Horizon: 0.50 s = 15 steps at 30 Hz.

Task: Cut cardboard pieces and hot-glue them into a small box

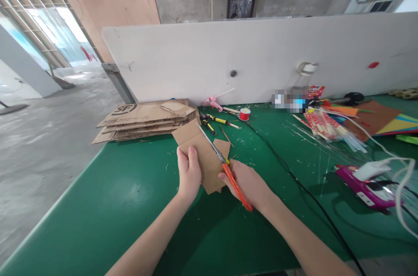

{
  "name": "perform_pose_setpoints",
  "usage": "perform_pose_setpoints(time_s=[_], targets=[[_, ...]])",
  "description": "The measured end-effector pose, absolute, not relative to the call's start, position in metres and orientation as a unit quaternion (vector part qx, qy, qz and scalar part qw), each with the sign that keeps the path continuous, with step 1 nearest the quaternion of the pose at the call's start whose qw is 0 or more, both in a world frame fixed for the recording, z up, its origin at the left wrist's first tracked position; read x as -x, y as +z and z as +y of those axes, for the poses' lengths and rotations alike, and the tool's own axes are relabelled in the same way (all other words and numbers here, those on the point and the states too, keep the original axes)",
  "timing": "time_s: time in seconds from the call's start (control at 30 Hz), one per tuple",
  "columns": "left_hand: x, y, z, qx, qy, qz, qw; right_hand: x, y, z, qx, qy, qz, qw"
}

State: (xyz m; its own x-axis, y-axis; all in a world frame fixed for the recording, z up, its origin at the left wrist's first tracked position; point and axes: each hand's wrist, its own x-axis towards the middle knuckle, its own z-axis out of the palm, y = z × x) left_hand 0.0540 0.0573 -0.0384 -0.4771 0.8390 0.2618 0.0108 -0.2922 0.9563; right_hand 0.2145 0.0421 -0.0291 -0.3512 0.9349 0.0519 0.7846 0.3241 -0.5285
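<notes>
My left hand (189, 171) grips a piece of brown cardboard (209, 167) by its left side, thumb on top. Orange-handled scissors (233, 182) are in my right hand (246, 182), their blades lying diagonally over the cardboard and pointing to its upper left corner. The blades look nearly closed. Another cardboard scrap (223, 147) shows behind the right edge of the piece. Part of my right hand's fingers is hidden behind the cardboard and scissors.
Flattened cardboard (143, 115) is stacked at the back left of the green table (130, 193). Yellow-black tools (209, 128), a pink glue gun (213, 102) and a red spool (244, 114) lie behind my hands. A black cable (294, 176) and purple power strip (364, 189) are at right.
</notes>
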Motion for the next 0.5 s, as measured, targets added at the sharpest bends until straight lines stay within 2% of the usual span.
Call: perform_pose_setpoints(time_s=[0.5], targets=[[-0.0575,-0.0413,0.0582,-0.422,0.685,0.500,0.319,-0.2218,-0.0312,0.0419,0.490,0.195,-0.826,0.201]])
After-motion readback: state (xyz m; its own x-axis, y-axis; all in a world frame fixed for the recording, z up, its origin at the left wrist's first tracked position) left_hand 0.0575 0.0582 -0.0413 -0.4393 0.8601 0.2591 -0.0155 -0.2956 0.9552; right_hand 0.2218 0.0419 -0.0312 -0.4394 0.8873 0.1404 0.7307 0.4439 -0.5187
